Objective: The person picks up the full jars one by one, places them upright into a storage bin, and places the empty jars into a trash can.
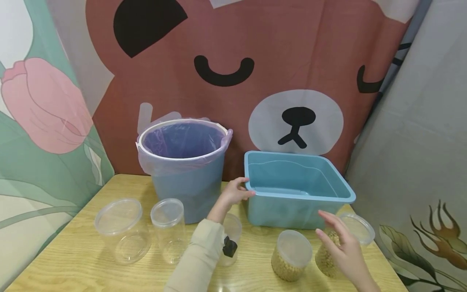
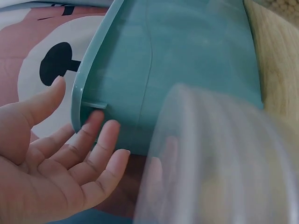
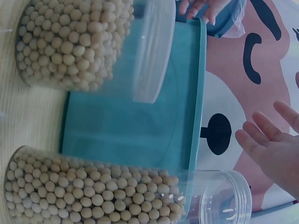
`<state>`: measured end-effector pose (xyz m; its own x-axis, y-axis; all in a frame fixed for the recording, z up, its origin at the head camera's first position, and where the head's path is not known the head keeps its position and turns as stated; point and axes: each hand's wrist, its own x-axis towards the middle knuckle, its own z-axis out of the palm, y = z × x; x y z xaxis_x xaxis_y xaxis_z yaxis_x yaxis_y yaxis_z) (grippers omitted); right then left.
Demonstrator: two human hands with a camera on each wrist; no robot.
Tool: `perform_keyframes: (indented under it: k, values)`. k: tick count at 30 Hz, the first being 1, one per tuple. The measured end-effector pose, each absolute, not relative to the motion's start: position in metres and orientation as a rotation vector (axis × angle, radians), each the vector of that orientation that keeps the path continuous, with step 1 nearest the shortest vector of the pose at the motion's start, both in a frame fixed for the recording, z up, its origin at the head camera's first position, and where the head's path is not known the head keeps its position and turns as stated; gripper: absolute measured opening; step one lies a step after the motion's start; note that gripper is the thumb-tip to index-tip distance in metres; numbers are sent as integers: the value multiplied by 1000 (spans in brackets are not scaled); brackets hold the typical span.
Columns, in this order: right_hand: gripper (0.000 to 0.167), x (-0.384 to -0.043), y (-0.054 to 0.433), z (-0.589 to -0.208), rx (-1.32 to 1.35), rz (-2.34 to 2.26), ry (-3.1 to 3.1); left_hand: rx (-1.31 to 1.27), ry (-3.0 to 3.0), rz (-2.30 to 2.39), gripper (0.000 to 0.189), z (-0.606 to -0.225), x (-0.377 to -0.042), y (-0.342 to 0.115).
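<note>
A blue-green plastic basin (image 1: 284,215) stands on the wooden table against the cloth backdrop. At its left rim is my left hand (image 1: 234,192), fingertips at the corner. The left wrist view shows that hand (image 2: 60,163) with its fingers spread and loosely bent beside the rim, the thumb held apart. My right hand (image 1: 341,249) hovers in front of the basin, its fingers extended and holding nothing. Near it are two clear lidded jars of round pale beans, a shorter jar (image 3: 70,46) and a taller jar (image 3: 93,196). A clear jar (image 1: 234,227) with black pieces is partly behind my left forearm.
Left of the basin stands a blue bucket (image 1: 189,190) lined with a purple plastic bag (image 1: 157,164). Two clear lidded jars, a wide jar (image 1: 122,231) and a narrow jar (image 1: 168,233), stand at the table's left. Printed cloth (image 1: 219,109) closes off the back and sides.
</note>
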<state>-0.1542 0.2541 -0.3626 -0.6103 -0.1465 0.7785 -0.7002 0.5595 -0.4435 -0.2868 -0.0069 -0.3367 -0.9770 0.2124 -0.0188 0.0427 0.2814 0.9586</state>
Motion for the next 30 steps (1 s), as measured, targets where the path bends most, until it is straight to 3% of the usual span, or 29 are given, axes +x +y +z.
perform_keyframes:
  k: [13, 20, 30]
  values:
    - [35, -146, 272, -347, 703, 1193, -1929, 193, 2383, 1876, 49, -342, -290, -4]
    - [42, -139, 287, -340, 410, 1106, -2008, 177, 2371, 1878, 49, -343, -291, -4]
    - [46, -138, 310, -346, 230, 1117, -2001, 151, 2359, 1890, 49, -342, -290, -3]
